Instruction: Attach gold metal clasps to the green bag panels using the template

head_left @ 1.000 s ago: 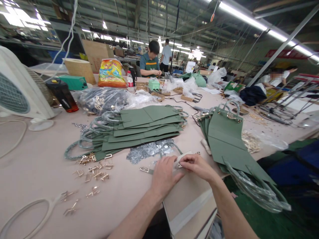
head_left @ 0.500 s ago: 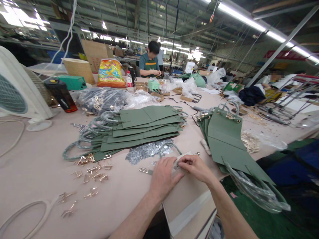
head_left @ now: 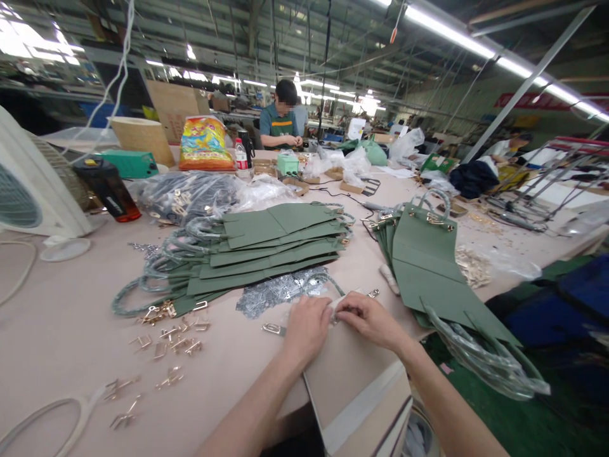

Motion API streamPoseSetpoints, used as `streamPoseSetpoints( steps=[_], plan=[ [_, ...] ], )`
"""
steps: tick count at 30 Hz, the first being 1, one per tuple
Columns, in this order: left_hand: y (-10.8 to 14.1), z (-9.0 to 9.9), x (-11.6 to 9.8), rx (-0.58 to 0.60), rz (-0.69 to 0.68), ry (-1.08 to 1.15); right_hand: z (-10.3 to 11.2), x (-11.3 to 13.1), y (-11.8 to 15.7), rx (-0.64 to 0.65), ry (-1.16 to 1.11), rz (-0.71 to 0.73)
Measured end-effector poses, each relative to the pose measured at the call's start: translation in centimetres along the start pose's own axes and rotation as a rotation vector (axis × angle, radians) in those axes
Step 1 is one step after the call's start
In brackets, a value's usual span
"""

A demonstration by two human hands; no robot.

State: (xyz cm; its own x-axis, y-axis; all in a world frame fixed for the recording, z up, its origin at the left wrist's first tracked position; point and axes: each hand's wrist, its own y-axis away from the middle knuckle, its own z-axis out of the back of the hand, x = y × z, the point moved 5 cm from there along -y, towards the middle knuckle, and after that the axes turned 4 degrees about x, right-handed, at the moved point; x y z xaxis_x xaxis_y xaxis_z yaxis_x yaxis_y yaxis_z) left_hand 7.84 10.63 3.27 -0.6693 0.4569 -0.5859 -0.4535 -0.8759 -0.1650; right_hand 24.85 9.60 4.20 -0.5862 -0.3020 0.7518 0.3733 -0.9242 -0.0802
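A bag panel (head_left: pixel 354 387) lies beige side up in front of me, near the table's front edge. My left hand (head_left: pixel 307 327) rests at its far left part, fingers curled over it and thumb drawn in. Close beside it, my right hand (head_left: pixel 366 317) has thumb and fingertips pinched together at the panel's far end. A tiny metallic bit shows at those fingertips, too small to name. Gold-coloured buckles (head_left: pixel 272 328) stick out on either side of the panel's far end. A wrapped green handle (head_left: pixel 328 277) curves out beyond it, over a pile of flat metal plates (head_left: pixel 266 295).
Stacked green bag panels (head_left: pixel 271 257) with wrapped handles lie ahead; more green panels (head_left: pixel 423 254) hang over the edge at right. Loose gold fittings (head_left: pixel 178 336) are scattered at left, near a fan (head_left: pixel 33 171) and a dark bottle (head_left: pixel 107 190). A co-worker (head_left: pixel 280 120) sits across the table.
My left thumb has drawn in from the panel toward my fingers. My right hand stays pinched at the far end. The whole view has shifted slightly.
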Motion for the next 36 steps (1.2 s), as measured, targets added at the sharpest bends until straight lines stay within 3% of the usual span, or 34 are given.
streamPoseSetpoints(
  steps=[6, 12, 21, 36],
  plan=[
    [-1.6, 0.2, 0.6, 0.099, 0.071, -0.034, -0.1, 0.4, -0.2, 0.040, 0.012, 0.055],
    [-1.7, -0.3, 1.3, 0.063, 0.146, -0.027, 0.2, 0.4, -0.3, 0.065, 0.039, -0.006],
    [-2.2, -0.9, 1.7, 0.082, 0.149, -0.016, 0.2, 0.9, 0.2, 0.089, 0.088, 0.091],
    [-2.4, -1.2, 1.5, 0.073, 0.132, 0.018, -1.1, 0.5, 2.9, -0.081, 0.094, 0.172]
  ],
)
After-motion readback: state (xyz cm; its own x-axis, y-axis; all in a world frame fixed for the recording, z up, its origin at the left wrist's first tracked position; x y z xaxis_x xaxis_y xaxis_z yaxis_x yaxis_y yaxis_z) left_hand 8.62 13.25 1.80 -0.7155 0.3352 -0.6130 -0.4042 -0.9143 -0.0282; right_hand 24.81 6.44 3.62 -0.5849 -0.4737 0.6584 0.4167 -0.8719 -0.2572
